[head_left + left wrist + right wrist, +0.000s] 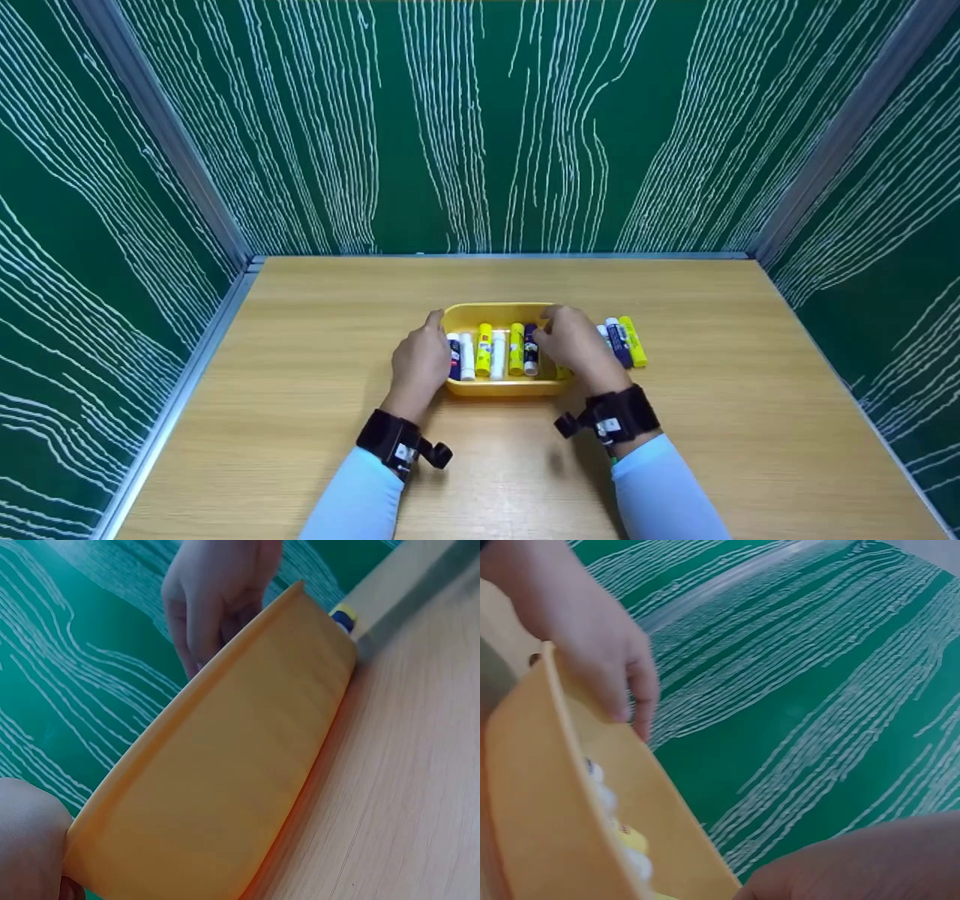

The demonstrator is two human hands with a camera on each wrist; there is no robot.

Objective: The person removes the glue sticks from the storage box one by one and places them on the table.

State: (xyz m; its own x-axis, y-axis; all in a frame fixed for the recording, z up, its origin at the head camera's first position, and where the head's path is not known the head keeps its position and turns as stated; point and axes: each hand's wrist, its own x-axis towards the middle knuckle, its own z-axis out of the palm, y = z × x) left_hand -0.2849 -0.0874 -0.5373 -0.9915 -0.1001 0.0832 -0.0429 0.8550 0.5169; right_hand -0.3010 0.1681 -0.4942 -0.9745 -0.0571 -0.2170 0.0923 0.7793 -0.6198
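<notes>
A yellow plastic tray (510,388) stands on the table and holds a row of glue sticks, among them a yellow one (484,350), a white one (498,354) and a navy one (531,349). At its left end my left hand (421,360) grips the rim; in the right wrist view its fingers (643,694) bend over the edge. My right hand (576,341) reaches over the right end with fingertips pointing down inside, beside the navy stick. The left wrist view shows those fingers (202,634) partly behind the tray wall; what they hold is hidden.
Just right of the tray, more glue sticks lie side by side on the wooden table (337,450), including a yellow one (632,341) and a navy one (618,343). Green panels (510,127) with white wavy lines wall in the back and sides.
</notes>
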